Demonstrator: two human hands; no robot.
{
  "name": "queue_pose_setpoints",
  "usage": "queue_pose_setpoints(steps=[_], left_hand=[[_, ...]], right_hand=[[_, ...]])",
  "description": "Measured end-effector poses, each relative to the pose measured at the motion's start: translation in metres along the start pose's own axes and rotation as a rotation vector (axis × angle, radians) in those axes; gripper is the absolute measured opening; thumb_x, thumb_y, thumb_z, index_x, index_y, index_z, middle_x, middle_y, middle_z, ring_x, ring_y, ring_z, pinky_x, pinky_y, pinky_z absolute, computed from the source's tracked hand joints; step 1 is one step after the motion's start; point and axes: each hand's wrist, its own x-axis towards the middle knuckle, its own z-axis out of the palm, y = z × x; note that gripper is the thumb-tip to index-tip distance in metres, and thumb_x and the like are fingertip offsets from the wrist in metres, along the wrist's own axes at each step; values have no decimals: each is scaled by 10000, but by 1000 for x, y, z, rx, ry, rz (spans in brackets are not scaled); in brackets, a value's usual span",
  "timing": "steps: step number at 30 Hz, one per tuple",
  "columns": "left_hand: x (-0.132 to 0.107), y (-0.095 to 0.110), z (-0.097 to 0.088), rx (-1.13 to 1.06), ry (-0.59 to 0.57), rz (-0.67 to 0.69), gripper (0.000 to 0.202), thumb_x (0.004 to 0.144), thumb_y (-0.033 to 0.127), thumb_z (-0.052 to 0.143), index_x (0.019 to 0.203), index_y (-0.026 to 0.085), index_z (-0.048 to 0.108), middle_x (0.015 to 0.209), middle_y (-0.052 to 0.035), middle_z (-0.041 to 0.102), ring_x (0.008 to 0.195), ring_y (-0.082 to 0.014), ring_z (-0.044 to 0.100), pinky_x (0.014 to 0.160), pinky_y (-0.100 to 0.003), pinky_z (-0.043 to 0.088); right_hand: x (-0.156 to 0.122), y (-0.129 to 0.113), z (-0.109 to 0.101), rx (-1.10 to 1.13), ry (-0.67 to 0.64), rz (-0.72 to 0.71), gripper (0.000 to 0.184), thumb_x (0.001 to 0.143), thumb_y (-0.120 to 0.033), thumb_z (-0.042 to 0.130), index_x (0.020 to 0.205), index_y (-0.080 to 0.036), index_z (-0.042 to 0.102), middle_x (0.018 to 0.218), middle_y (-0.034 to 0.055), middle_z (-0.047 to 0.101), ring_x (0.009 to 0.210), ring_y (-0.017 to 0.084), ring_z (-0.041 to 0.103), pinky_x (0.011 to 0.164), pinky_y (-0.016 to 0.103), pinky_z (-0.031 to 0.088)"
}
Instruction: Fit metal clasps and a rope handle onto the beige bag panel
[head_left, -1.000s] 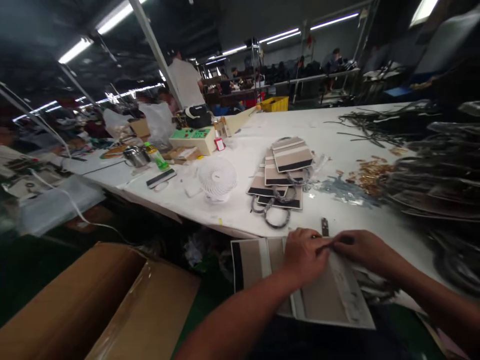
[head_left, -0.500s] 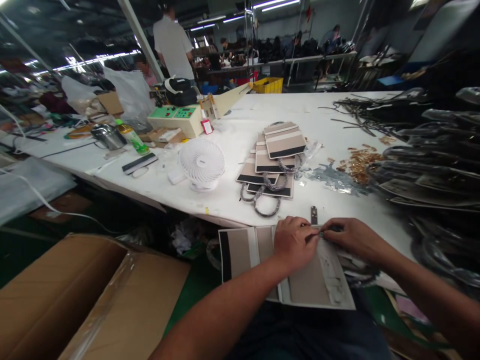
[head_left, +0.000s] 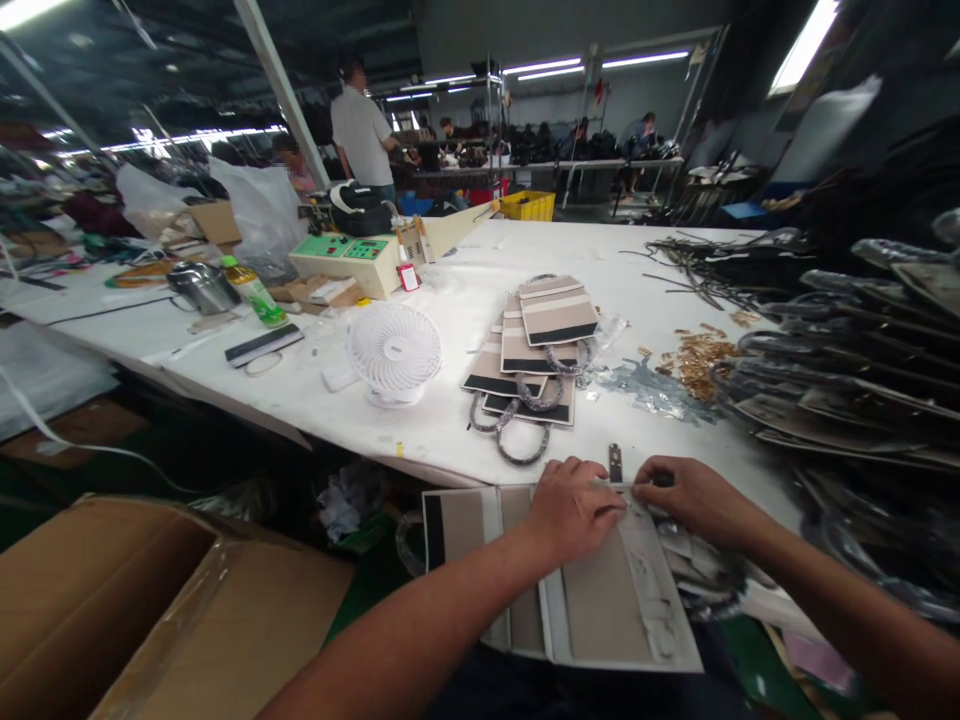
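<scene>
A flat striped bag panel [head_left: 600, 600] in beige, white and black lies over the near table edge and my lap. My left hand [head_left: 574, 508] presses on its top edge, fingers curled. My right hand [head_left: 686, 498] pinches the same edge just to the right, fingertips nearly meeting the left hand's. What sits between the fingertips is too small to make out. A small dark metal piece [head_left: 615, 462] lies on the table just beyond my hands. A fanned stack of finished striped bags with round dark handles [head_left: 536, 350] lies farther back.
A small white fan [head_left: 395, 352] stands left of the stack. Gold hardware bits [head_left: 694, 358] and dark straps [head_left: 847, 340] fill the right side. A green-topped machine [head_left: 349, 258], a bottle and a metal cup sit far left. An open cardboard box [head_left: 135, 610] stands low left. People work behind.
The view has tilted and shifted slightly. Both hands stay on the panel's top edge, with the fingertips a little closer together.
</scene>
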Motion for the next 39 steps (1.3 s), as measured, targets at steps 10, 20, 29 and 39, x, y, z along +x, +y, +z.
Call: queue_pose_setpoints(steps=[10,20,29,39], left_hand=[[5,-7,3,-71,-14,-52,82,941,345,810,1011,345,853,1162,16,781,1097,-221,662,960,-465,460],[9,-5,3,-58,-50,-40,133,1007,398,745,1053,333,851,1239,7,780,1149,-239,647,969,-454,439],[9,-1,-2,-55,-59,-16,157,1030,374,705,1085,322,843,1236,-9,769,1163,-250,638,975,-457,449],[10,-1,3,-50,-18,3,128,1005,372,747,1079,328,842,1180,9,768,1125,-239,635,933,-435,447]], right_hand=[[130,-17,-21,-211,277,77,406,913,-403,711,1255,-222,836,873,75,791,841,282,749,786,337,560],[167,-12,-14,-250,360,177,257,828,-299,810,1071,-223,848,1020,91,801,919,299,729,788,358,549],[51,-49,-46,-109,174,-49,251,877,-391,781,1013,-191,847,668,16,688,580,181,622,559,276,439],[-72,2,17,-73,3,33,411,852,-568,638,993,-240,842,762,27,739,630,215,608,608,328,449]])
